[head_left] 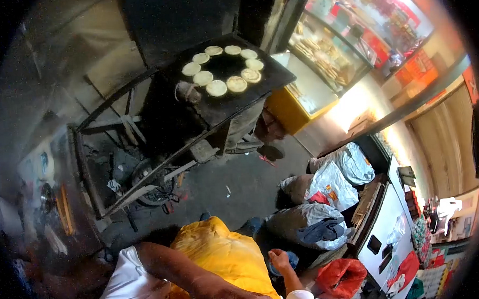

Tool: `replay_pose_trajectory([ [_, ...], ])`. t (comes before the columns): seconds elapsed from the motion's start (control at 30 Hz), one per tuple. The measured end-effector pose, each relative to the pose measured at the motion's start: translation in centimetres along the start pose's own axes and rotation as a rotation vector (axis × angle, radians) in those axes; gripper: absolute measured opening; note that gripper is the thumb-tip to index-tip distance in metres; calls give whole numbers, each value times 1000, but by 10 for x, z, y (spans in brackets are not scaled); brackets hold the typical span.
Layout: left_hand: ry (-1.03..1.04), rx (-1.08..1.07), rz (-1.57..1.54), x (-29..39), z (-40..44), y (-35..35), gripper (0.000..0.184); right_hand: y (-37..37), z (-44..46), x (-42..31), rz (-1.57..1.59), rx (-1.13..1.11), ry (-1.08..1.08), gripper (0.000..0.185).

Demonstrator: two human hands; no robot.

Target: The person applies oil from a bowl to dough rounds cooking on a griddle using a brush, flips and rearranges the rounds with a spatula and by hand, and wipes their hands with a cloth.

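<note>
- Lying in a ring on the black griddle (223, 108): ten pale, round flatbreads (216, 88), set toward its far corner, the middle of the ring bare black metal. A few show browned patches; most are still pale.
- Dark lump (188, 92) near the griddle's left edge, just beside the ring; perhaps a bundled cloth, light poor there.
- Right hand (279, 259): raised low in front of the body, well apart from the griddle, fingers curled in. Cannot tell whether they close around anything small. Nearest sack (307, 226) just beyond it, dark cloth (322, 231) draped on its side.
- Left arm: bare forearm (189, 274) crossing in front of a yellow garment (220, 252), white sleeve (129, 282) above it. Left hand out of frame past the lower edge; cannot tell its state.
- Two more pale sacks on the floor (227, 174), in a row behind the nearest one.
- White counter (368, 259) on the right: two dark, flat, rectangular objects (374, 243) near its left edge, red cloth (407, 268) toward its near end. Red bag (340, 278) beside that end.
- Glass display case (328, 49) beyond the griddle's right corner, flat pieces stacked inside.
</note>
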State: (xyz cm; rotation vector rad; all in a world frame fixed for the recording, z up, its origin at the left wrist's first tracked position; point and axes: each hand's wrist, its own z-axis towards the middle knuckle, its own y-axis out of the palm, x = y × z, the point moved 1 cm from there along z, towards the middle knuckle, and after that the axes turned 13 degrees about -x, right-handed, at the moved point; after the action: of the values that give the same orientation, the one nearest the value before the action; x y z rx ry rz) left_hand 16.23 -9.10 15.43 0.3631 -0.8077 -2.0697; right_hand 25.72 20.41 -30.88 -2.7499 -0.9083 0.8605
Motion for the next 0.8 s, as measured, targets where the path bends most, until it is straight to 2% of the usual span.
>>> replay_pose_trajectory([
  [0.07, 99, -217, 498, 5, -9, -8, 62, -3, -8, -15, 65, 16, -105, 31],
  [0.1, 103, -223, 493, 6, -17, -16, 62, -7, -19, -35, 119, 7, -60, 31],
  [0.2, 49, -311, 480, 7, -43, -47, 47, -16, -11, -31, 147, 30, -48, 37],
  [0.27, 38, -346, 515, 13, -54, -61, 41, -22, -18, -42, 19, 81, -60, 33],
  [0.3, -146, -221, 784, 31, -61, -71, 42, -31, -27, -57, -234, 82, -74, 28],
  [0.33, -328, -56, 1050, 56, -68, -75, 44, -35, -18, -51, -293, 35, -99, 28],
  [0.4, -434, 398, 1222, 58, -98, -112, 39, -46, 9, -17, -130, -197, -159, 14],
  [0.43, -455, 554, 1244, 63, -122, -133, 41, -40, 8, -17, 23, -139, -113, 32],
  [0.47, -475, 705, 1247, 67, -150, -153, 43, -41, 23, -1, 153, -192, -82, 33],
  [0.53, -251, 985, 1226, 71, -220, -186, 42, -66, 93, 59, 138, -385, 27, 23],
  [0.57, -211, 1208, 1062, 82, -236, -166, 43, -68, 106, 45, 103, -436, 24, 23],
  [0.6, -158, 1413, 873, 89, -255, -141, 43, -70, 111, 32, 327, -519, 73, 16],
  [0.63, 36, 1490, 741, 87, -284, -129, 43, -73, 114, 19, 553, -588, 136, 13],
  [0.67, 228, 1538, 605, 86, -320, -124, 42, -80, 135, 16, 525, -614, 147, 13],
  [0.73, 487, 1629, 649, 77, -391, -114, 44, -103, 194, 2, 10, -548, -64, 14],
  [0.77, 541, 1713, 653, 76, -410, -98, 43, -103, 203, -22, -20, -568, -73, 14],
  [0.8, 592, 1797, 653, 75, -427, -82, 43, -99, 206, -51, 362, -675, -26, 16],
])
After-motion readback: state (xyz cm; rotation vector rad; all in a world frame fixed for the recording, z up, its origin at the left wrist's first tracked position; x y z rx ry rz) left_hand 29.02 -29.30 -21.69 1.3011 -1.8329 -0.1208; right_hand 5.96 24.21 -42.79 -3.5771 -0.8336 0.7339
